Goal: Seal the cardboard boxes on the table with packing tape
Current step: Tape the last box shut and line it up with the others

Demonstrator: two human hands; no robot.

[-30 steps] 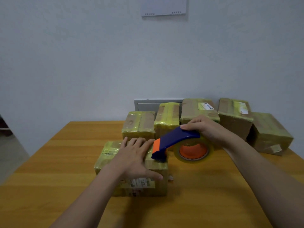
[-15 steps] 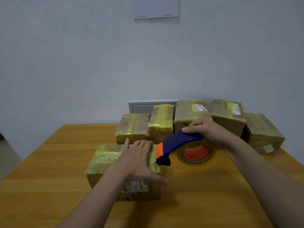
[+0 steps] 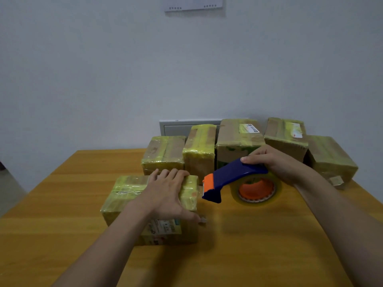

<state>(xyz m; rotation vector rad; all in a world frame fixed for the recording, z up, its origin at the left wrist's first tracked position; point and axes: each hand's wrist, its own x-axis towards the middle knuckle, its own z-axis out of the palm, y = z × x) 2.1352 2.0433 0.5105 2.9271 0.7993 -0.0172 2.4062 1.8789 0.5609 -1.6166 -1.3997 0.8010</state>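
A cardboard box [image 3: 126, 195] wrapped in yellowish tape lies on the wooden table [image 3: 248, 255] in front of me. My left hand [image 3: 167, 195] rests flat on its top right part, fingers straight, thumb over the right edge. My right hand [image 3: 275, 162] grips a blue tape dispenser [image 3: 232, 177] with an orange nose and a roll of clear yellowish tape [image 3: 257, 189]. The dispenser's nose hangs just right of the box's top right edge, with a short strip of tape between them.
Several taped cardboard boxes [image 3: 238, 141] stand in a row at the table's far edge, against a white wall. A grey panel [image 3: 182, 126] sits behind them. A sheet of paper [image 3: 193, 4] hangs high on the wall.
The dispenser has lifted slightly up and to the right, away from the box's right edge. My left hand stays pressed on the box top.
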